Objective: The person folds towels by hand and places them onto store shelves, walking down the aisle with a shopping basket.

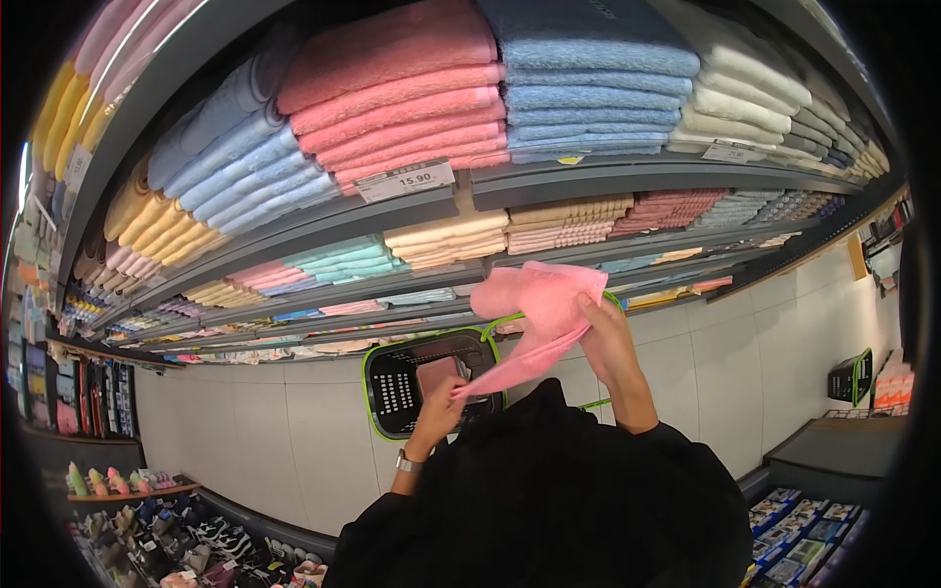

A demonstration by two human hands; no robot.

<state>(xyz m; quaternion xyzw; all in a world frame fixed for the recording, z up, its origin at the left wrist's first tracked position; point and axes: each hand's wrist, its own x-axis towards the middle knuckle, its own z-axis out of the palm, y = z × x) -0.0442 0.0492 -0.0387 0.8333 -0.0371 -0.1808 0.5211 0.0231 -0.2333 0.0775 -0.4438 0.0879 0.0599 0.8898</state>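
Observation:
A pink towel (pixel 541 309) hangs partly unfolded in front of the lower shelves. My right hand (pixel 605 338) grips its upper right part, fingers closed on the cloth. Lower and to the left, my left hand (pixel 441 410) pinches a drawn-out corner of the same towel, with a watch on that wrist. Beneath the left hand stands a black basket (pixel 394 387) with a green rim, on the floor. Inside it lies a brownish-pink folded item (pixel 438 375), partly covered by my left hand.
Shelves (pixel 549 181) of folded towels in pink, blue, white and yellow run across the front, with a price tag (pixel 405 180). Shoes (pixel 211 537) fill a low display at the lower left. Another basket (pixel 849 378) stands at the far right, near packaged goods (pixel 806 541).

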